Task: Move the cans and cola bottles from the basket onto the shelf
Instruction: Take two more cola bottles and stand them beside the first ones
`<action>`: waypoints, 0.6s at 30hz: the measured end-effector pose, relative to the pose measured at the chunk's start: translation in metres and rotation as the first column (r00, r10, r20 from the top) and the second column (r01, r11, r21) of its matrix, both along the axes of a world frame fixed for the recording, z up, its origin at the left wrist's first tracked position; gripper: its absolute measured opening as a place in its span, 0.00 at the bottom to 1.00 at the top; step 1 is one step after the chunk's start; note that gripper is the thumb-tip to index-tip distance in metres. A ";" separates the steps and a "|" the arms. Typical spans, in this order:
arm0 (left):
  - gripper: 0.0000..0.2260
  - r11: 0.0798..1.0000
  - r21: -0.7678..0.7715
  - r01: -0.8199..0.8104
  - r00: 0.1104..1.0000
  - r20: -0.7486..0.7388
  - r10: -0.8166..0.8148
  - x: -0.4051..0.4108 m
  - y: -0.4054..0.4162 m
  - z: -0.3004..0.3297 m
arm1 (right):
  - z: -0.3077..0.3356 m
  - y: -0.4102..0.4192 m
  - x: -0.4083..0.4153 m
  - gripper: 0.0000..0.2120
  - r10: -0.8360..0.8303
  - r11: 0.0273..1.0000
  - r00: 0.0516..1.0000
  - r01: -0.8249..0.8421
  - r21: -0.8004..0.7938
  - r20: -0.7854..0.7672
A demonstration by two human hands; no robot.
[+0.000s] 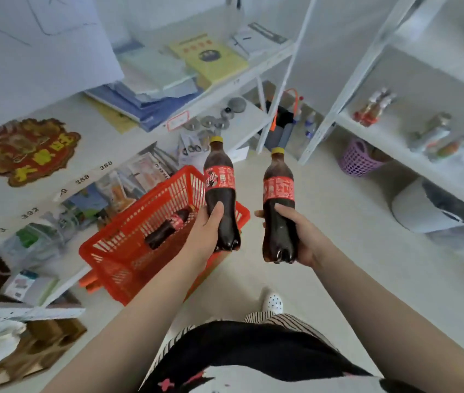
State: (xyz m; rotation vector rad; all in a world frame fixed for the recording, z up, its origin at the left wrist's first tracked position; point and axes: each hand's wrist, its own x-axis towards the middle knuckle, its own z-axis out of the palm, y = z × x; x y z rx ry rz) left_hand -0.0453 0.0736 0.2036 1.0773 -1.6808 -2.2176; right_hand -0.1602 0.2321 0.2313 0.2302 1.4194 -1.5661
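Inside basket, one cola bottle (lying flat)

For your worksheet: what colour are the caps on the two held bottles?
Yellow caps, head view.

White metal racks (cluttered), pale floor

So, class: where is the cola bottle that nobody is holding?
In the head view, the third cola bottle lies on its side inside the red basket, left of centre, just left of the left hand.
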 end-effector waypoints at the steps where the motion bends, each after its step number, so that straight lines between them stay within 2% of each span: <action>1: 0.14 1.000 -0.015 0.026 1.000 0.007 -0.026 -0.008 0.009 0.004 | 0.003 0.012 -0.005 0.18 -0.038 0.998 0.999 0.039 -0.042 0.021; 3: 0.15 0.996 -0.031 0.084 0.996 0.030 -0.083 -0.027 0.027 0.013 | 0.007 0.035 -0.015 0.20 -0.137 0.983 0.989 0.144 -0.114 0.061; 6: 0.12 0.986 -0.046 0.162 0.985 0.059 -0.159 -0.053 0.058 0.021 | 0.005 0.070 -0.033 0.25 -0.257 0.957 0.961 0.268 -0.111 0.102; 10: 0.11 0.958 -0.059 0.281 0.956 0.101 -0.275 -0.089 0.107 0.028 | 0.000 0.124 -0.061 0.29 -0.292 0.954 0.956 0.292 -0.071 0.012; 15: 0.12 0.926 -0.076 0.370 0.926 0.115 -0.361 -0.139 0.181 0.033 | -0.001 0.214 -0.099 0.26 -0.429 0.897 0.902 0.420 -0.136 -0.043; 18: 0.12 0.914 -0.053 0.403 0.911 0.117 -0.395 -0.174 0.233 0.030 | -0.002 0.278 -0.120 0.15 -0.487 0.847 0.873 0.483 -0.224 0.043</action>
